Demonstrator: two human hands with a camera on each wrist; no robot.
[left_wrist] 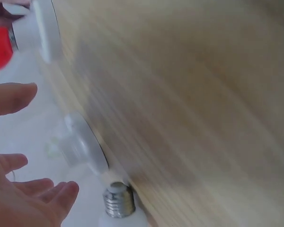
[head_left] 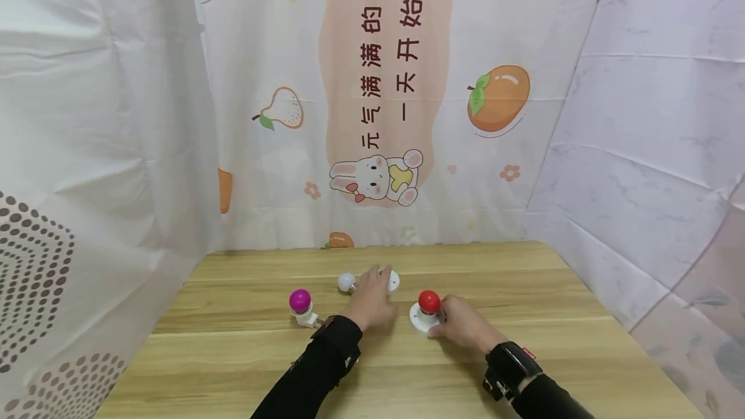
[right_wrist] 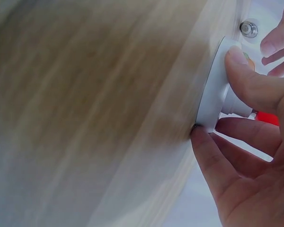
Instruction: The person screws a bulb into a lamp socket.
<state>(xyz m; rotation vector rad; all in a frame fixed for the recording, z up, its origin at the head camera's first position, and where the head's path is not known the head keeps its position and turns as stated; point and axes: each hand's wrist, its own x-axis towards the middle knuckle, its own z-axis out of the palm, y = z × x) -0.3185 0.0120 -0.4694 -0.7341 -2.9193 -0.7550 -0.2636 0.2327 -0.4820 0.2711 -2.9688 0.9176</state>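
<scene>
My right hand [head_left: 465, 325] grips the rim of a round white lamp holder [head_left: 419, 323] that carries a red bulb [head_left: 429, 301]. In the right wrist view, thumb and fingers pinch the edge of this holder [right_wrist: 212, 92] at the tabletop. My left hand [head_left: 370, 302] reaches over the table between a loose white bulb [head_left: 346, 282] and a second white lamp holder [head_left: 394, 282]. The left wrist view shows the left hand [left_wrist: 26, 198] with fingers parted and nothing between them. Beyond them are the second holder [left_wrist: 86, 144] and the white bulb's metal screw cap [left_wrist: 119, 201].
A purple bulb [head_left: 300, 301] in a white plug-in socket [head_left: 305, 319] stands to the left of my left forearm. The wooden table [head_left: 233, 361] ends at a printed curtain [head_left: 268, 173] behind, with pale curtains at both sides.
</scene>
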